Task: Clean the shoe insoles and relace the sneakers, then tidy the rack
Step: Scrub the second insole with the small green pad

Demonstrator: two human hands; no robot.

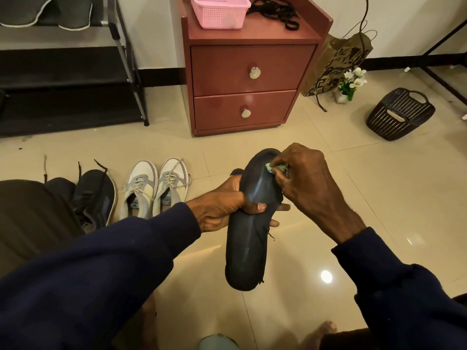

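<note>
My left hand (pixel 222 208) grips a dark insole (pixel 249 238) around its middle, holding it over the tiled floor with the toe end pointing away. My right hand (pixel 305 178) pinches a small pale green cloth (pixel 271 168) and presses it on the insole's far end. A pair of white and grey sneakers (pixel 155 188) stands on the floor to the left, laced. Beside them stands a pair of dark sneakers (pixel 94 195) with loose black laces. The shoe rack (pixel 68 79) is at the far left, with grey shoes (pixel 43 11) on its upper shelf.
A reddish two-drawer cabinet (pixel 250 79) stands ahead, carrying a pink basket (pixel 218 11) and a heap of black laces (pixel 275 11). To the right are a paper bag (pixel 338 64), a small white flower pot (pixel 350 84) and a tipped black basket (pixel 400 113).
</note>
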